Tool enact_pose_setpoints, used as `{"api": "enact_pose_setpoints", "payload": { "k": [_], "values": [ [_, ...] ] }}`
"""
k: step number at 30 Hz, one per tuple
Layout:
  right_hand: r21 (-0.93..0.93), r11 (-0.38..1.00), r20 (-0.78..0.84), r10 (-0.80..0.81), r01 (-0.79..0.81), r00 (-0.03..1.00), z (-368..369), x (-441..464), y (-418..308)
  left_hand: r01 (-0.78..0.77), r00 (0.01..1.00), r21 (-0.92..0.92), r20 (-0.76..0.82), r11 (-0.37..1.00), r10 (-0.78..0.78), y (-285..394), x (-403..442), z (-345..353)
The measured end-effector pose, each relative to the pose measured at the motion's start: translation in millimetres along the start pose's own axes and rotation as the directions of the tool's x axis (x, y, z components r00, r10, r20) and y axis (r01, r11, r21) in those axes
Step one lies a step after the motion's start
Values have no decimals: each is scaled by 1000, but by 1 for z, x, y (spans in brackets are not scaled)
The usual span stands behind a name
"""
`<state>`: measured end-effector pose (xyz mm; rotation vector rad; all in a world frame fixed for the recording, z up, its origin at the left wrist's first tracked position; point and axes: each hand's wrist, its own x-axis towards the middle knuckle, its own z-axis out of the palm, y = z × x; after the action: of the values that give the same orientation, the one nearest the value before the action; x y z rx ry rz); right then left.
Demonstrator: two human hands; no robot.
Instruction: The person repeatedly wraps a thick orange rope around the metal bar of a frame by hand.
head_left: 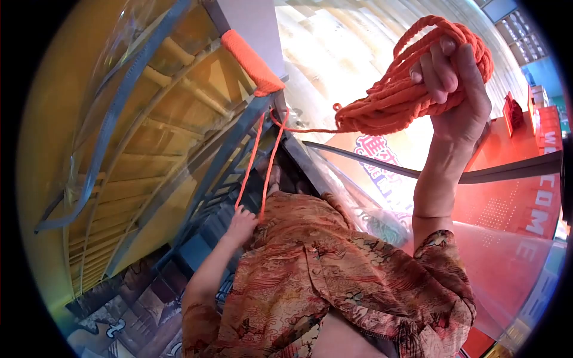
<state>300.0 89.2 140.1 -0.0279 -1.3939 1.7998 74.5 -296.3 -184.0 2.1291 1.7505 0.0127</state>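
Raised at the upper right, my right hand (462, 89) is closed around a thick bundle of orange rope (388, 104). One strand runs from the bundle leftward to a grey metal bar (242, 128). Just beneath the bar's orange wrapping (253, 62), the rope passes at the bar, and two strands hang down from there. Lower down, my left hand (242, 223) is closed on the hanging rope strands (252, 161) in front of my patterned clothing. Its fingertips are small and partly hidden.
On the left stands a yellow framework (137, 149) with curved ribs, and a loose grey strap (113, 119) hangs beside it. To the right are a dark curved rail (370, 161) and a red panel marked WELCOME (507, 203). A pale wood-patterned floor (334, 36) lies beyond.
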Motion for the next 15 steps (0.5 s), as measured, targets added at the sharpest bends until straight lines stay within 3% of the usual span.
{"api": "enact_pose_setpoints", "payload": {
  "k": [2, 3, 5, 6, 8, 9, 11, 12, 14, 15],
  "values": [
    [-15, 1000, -24, 7, -7, 1000, -3, -2, -1, 36, 976, 43, 213, 998, -44, 1, -5, -10],
    [-8, 1000, -18, 11, -12, 1000, -5, -1, -1, 39, 976, 42, 212, 998, -48, 2, -7, -16],
    [-1, 1000, -13, 14, -14, 1000, -9, -2, -1, 136, 986, -114, 117, 984, -123, 4, -11, -27],
    [-5, 1000, -25, 24, -24, 999, -10, -3, -1, 137, 985, -112, 118, 984, -123, 5, -12, -29],
    [-8, 999, -41, 32, -32, 999, -11, -6, 1, 335, 940, -184, 134, 924, -314, 9, -12, -35],
    [17, 999, -81, 44, -43, 996, -10, -8, 2, 334, 940, -181, 135, 925, -313, 12, -12, -39],
    [43, 998, -124, 56, -51, 991, -10, -13, 1, 394, 913, -161, -44, 905, -405, 23, -11, -55],
    [75, 994, -68, 79, -74, 995, -9, -15, 0, 393, 914, -158, -42, 906, -404, 26, -12, -64],
    [109, 989, 6, 102, -102, 995, -13, -22, 0, 14, 978, -10, -207, 1000, -16, 32, -12, -90],
    [112, 989, 1, 102, -101, 995, -11, -25, 2, 13, 979, -9, -202, 1000, -14, 41, -6, -115]
  ]
}}
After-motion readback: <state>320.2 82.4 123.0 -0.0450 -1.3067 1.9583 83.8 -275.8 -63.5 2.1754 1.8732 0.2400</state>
